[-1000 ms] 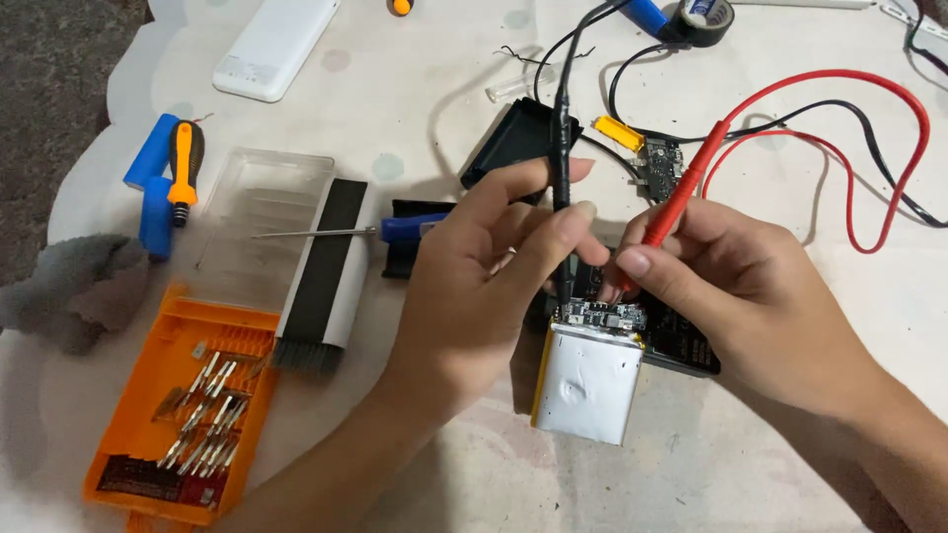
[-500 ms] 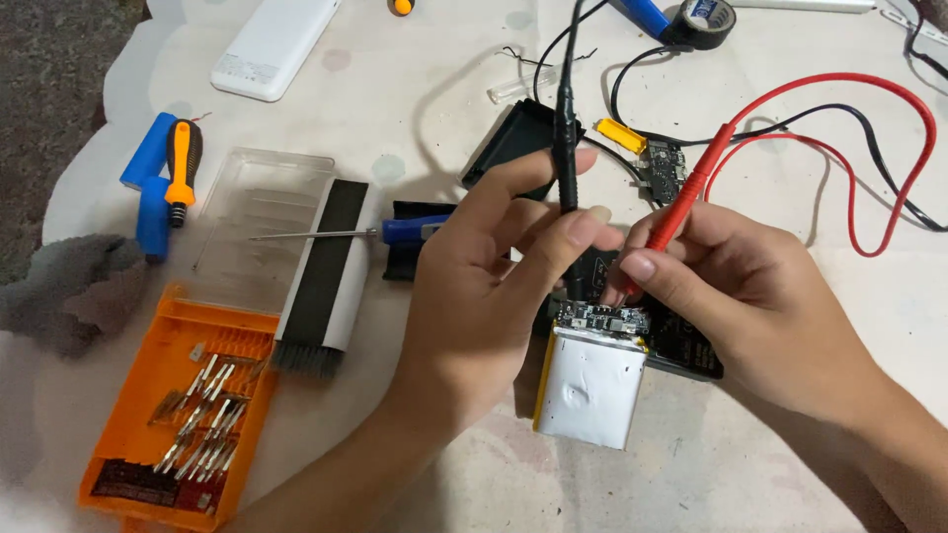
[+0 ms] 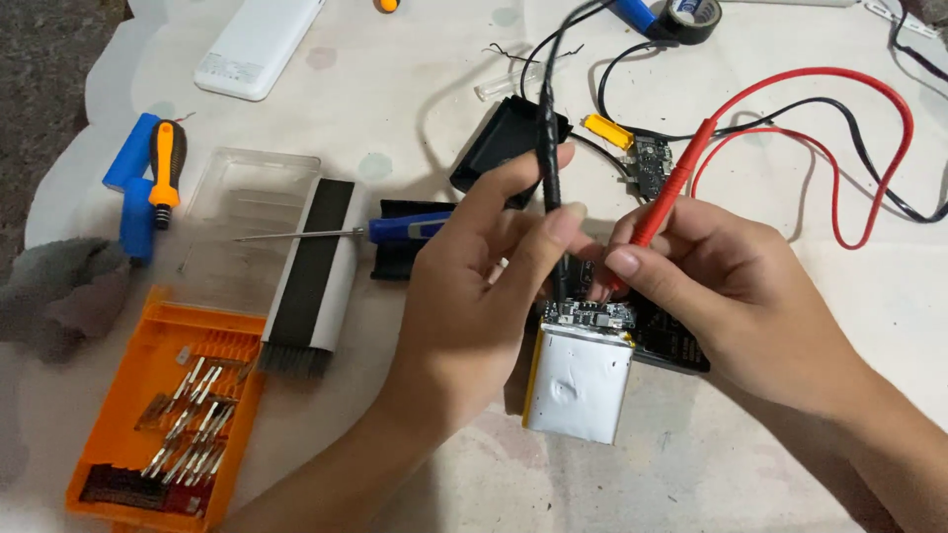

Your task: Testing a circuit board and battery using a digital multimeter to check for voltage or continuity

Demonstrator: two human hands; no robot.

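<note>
At the far left of the table (image 3: pixel 415 109), a grey cloth (image 3: pixel 54 296) is lying beside an orange bit case (image 3: pixel 163 415) with its rows of metal bits, and a blue-and-orange tool (image 3: pixel 148 183) is resting above them. Next along, a clear lid (image 3: pixel 242 212) and a black-and-white brush (image 3: pixel 311 281) are sitting near a blue-handled screwdriver (image 3: pixel 346 232), with a white power bank (image 3: pixel 259 44) further up. In the middle, the left hand (image 3: pixel 474 316) is pinching the black probe (image 3: pixel 550 168) between thumb and fingers, fingers closed on it, its tip pointing down at the small circuit board (image 3: pixel 591 314) that is sitting on the top edge of the silver battery pack (image 3: pixel 578 383). Just to the right, the right hand (image 3: pixel 731 296) is gripping the red probe (image 3: pixel 664 202) the same way, fingers closed round it, its tip hidden behind the fingers near the same board. The red and black leads (image 3: pixel 869 148) are looping off toward the right, past a roll of black tape (image 3: pixel 691 18).

Judging from this, the step is going best if each tip is resting on one contact only, both hands are steadying against the table, and the probes are staying apart so the tips are not bridging neighbouring pads.
</note>
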